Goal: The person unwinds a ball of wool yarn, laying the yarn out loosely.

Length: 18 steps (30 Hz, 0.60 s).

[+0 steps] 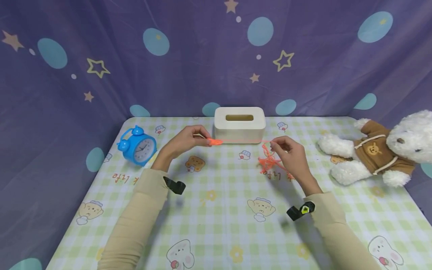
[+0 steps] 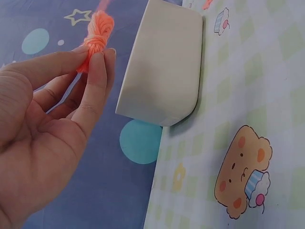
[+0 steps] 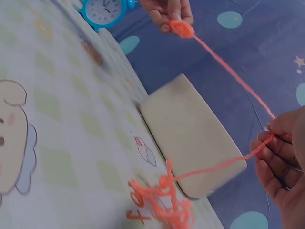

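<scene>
My left hand (image 1: 189, 141) pinches a small wound bundle of orange yarn (image 2: 98, 36) between thumb and fingertips, above the table. A single strand of yarn (image 3: 233, 74) runs taut from the bundle across to my right hand (image 1: 291, 155). The right thumb and fingers pinch that strand (image 3: 272, 135). From the right fingers the yarn drops to a loose tangle of orange yarn (image 3: 164, 198), which lies near the tabletop to the left of that hand in the head view. Whether all of the tangle touches the cloth I cannot tell.
Behind the strand stands a cream tissue box (image 1: 240, 125) at the table's back edge. A blue alarm clock (image 1: 139, 146) is at the left, and a white teddy bear (image 1: 379, 150) in a brown hoodie lies at the right. Checked cloth (image 1: 219, 217) covers the table.
</scene>
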Each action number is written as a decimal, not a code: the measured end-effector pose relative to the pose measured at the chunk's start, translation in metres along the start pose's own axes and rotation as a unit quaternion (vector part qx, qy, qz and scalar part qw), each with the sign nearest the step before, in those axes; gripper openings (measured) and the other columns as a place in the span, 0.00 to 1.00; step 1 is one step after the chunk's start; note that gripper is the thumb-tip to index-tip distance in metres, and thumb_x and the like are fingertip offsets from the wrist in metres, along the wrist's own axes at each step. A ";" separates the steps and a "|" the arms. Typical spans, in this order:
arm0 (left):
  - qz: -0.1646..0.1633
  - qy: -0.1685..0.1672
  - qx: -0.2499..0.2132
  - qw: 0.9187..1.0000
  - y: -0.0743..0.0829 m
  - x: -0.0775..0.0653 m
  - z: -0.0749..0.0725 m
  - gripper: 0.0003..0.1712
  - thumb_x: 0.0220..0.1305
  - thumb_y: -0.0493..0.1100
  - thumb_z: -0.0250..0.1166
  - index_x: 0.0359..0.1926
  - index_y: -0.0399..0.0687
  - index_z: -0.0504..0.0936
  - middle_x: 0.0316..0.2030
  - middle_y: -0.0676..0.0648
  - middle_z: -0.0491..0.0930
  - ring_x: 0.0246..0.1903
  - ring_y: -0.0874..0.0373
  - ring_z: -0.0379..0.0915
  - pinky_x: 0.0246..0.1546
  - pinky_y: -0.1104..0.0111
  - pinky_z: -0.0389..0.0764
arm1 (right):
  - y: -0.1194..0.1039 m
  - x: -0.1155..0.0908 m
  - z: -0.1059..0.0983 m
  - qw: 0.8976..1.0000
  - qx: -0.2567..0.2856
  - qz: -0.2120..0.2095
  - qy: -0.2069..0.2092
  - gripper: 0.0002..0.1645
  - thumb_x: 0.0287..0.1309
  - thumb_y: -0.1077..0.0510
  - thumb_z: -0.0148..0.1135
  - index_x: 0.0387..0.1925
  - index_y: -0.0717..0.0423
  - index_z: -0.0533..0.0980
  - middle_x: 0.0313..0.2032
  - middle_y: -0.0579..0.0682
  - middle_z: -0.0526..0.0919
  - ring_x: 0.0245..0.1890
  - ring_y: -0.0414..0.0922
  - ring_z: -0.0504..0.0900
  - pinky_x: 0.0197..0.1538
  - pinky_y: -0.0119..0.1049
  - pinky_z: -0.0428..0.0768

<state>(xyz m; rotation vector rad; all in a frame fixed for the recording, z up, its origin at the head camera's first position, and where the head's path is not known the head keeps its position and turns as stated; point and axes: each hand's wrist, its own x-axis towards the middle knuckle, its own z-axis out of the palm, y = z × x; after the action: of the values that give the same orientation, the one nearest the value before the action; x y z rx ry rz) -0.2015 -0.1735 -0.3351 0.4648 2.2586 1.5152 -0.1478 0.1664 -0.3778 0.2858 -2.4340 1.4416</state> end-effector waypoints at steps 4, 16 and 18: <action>-0.002 0.000 0.000 1.000 -0.001 0.000 -0.001 0.10 0.63 0.43 0.66 0.41 0.43 0.78 0.44 0.42 0.78 0.45 0.48 0.80 0.53 0.59 0.79 | 0.019 0.001 -0.006 1.000 -0.007 0.011 0.016 0.12 0.64 0.50 0.60 0.39 0.54 0.81 0.33 0.54 0.85 0.31 0.39 0.83 0.36 0.23 0.75; -0.008 0.006 0.001 1.000 -0.002 -0.001 -0.003 0.11 0.62 0.41 0.66 0.42 0.40 0.78 0.44 0.42 0.76 0.45 0.47 0.80 0.52 0.58 0.79 | 0.031 -0.003 -0.028 0.998 -0.025 0.029 0.047 0.15 0.65 0.50 0.59 0.43 0.57 0.80 0.33 0.54 0.85 0.29 0.26 0.79 0.35 0.23 0.74; -0.008 0.007 0.005 1.000 -0.001 -0.001 -0.003 0.11 0.62 0.41 0.66 0.42 0.39 0.78 0.44 0.41 0.76 0.44 0.48 0.79 0.52 0.59 0.79 | 0.033 -0.004 -0.031 0.997 -0.032 0.038 0.054 0.16 0.65 0.49 0.59 0.42 0.57 0.80 0.32 0.50 0.85 0.29 0.26 0.78 0.34 0.22 0.74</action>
<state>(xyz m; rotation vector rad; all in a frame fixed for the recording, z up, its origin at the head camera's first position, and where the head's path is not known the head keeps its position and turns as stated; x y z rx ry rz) -0.2021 -0.1769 -0.3352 0.4404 2.2764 1.5040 -0.1497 0.2096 -0.3923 0.0992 -2.4219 1.3687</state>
